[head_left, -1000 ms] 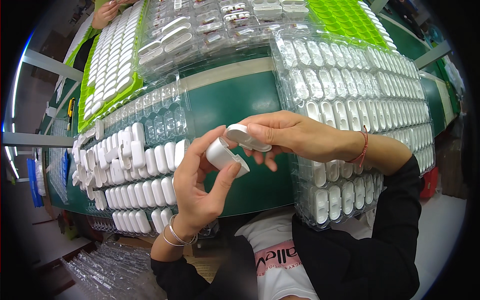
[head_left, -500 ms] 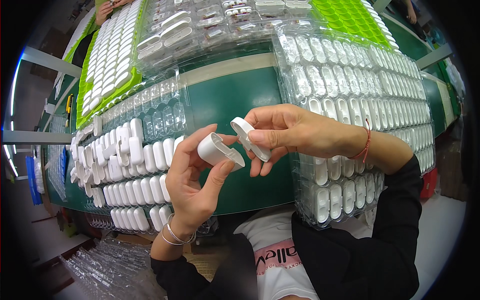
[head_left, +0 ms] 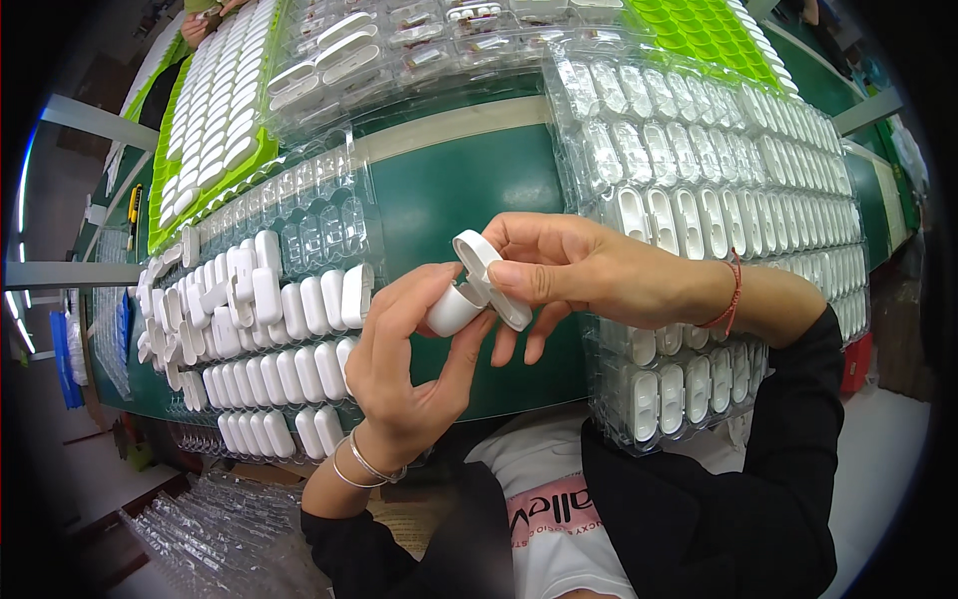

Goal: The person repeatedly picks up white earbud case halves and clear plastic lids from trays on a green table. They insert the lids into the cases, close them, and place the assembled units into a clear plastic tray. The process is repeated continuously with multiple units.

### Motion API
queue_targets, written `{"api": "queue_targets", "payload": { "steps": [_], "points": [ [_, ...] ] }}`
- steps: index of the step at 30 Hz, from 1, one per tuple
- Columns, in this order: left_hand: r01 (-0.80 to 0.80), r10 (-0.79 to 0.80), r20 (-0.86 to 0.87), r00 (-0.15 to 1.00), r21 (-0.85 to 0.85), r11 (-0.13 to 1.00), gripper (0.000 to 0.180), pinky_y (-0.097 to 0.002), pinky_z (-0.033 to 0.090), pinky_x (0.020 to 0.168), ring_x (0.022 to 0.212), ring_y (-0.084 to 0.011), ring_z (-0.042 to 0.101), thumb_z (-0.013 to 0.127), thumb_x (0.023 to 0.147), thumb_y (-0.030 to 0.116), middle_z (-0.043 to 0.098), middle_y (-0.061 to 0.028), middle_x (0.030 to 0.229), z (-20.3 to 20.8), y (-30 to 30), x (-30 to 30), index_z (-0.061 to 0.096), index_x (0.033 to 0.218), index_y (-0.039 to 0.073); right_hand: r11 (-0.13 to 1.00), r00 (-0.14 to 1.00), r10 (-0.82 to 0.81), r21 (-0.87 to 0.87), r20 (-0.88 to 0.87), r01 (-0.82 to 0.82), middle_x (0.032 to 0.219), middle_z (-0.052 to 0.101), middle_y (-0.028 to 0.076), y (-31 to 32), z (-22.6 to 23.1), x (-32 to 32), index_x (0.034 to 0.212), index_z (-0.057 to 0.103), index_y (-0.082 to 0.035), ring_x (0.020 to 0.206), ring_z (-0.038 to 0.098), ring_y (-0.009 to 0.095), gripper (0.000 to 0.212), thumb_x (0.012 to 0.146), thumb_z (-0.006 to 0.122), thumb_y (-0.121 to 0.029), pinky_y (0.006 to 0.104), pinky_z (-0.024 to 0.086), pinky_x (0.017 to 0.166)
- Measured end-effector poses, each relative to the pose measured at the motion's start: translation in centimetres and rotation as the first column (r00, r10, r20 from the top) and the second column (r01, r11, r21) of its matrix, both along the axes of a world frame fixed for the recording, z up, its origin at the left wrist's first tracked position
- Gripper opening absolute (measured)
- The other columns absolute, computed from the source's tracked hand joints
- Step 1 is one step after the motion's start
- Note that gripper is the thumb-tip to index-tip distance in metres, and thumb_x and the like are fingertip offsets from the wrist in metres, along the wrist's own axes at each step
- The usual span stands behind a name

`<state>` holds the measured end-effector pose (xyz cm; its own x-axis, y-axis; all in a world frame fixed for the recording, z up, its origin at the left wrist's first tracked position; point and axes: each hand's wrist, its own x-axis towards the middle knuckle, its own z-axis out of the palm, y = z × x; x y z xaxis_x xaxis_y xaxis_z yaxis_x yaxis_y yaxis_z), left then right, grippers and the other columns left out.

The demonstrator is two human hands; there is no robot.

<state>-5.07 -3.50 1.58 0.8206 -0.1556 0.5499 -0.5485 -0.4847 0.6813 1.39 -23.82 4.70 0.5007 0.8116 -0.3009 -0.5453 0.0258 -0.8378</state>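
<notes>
Left hand has fingers closed round white case shell, much of it hidden behind them; right hand fingers pinch white oval piece, probably touching the shell's open end, contact hard to make out. Both held over the desk toward its near edge, bare green running between left tray and right tray.

looks like a factory workshop for assembling small plastic parts. centres on a long green-topped workbench, spread left and right with clear moulded plastic trays holding rows of matching white rounded casings, plus a bright green plastic tray at far left. includes a co-worker's bare hand, also far left, and piled clear plastic packaging at near left.
</notes>
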Motion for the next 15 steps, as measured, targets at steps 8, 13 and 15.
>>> {"api": "queue_targets", "payload": {
  "steps": [8, 13, 15],
  "points": [
    [0.043, -0.041, 0.064, 0.997, -0.026, 0.999, 0.047, -0.0343, 0.056, 0.077, 0.090, -0.0302, 0.069, 0.080, 0.070, -0.005, 0.068, -0.0187, 0.103, -0.61, 0.36, -0.04, 0.059, 0.112, -0.001, 0.997, 1.000, 0.023, 0.072, 0.016, -0.024, 0.111, 0.061, 0.011, -0.12, -0.46, -0.40, 0.120, 0.046, -0.002, 0.089, 0.067, 0.018, 0.033, 0.102, 0.049, -0.030, 0.0284, 0.056, 0.072],
    [0.048, -0.045, 0.062, 0.997, -0.036, 0.998, 0.048, -0.0345, 0.056, 0.078, 0.091, -0.0296, 0.069, 0.080, 0.070, -0.005, 0.067, -0.0186, 0.103, -0.71, 0.45, -0.17, 0.058, 0.113, -0.001, 0.996, 0.998, 0.027, 0.082, 0.049, -0.031, 0.107, 0.061, 0.011, -0.03, -0.42, -0.51, 0.116, 0.047, -0.001, 0.087, 0.067, 0.018, 0.035, 0.102, 0.049, -0.033, 0.0282, 0.055, 0.070],
    [0.045, -0.043, 0.048, 0.998, -0.041, 0.998, 0.048, -0.0346, 0.055, 0.078, 0.092, -0.0295, 0.068, 0.080, 0.071, -0.005, 0.067, -0.0186, 0.103, -0.70, 0.42, -0.18, 0.058, 0.114, -0.001, 0.997, 0.998, 0.014, 0.077, 0.053, -0.018, 0.102, 0.059, 0.011, 0.03, -0.08, -0.56, 0.111, 0.049, 0.001, 0.084, 0.066, 0.017, 0.040, 0.100, 0.051, -0.038, 0.0290, 0.055, 0.070]
  ]
}}
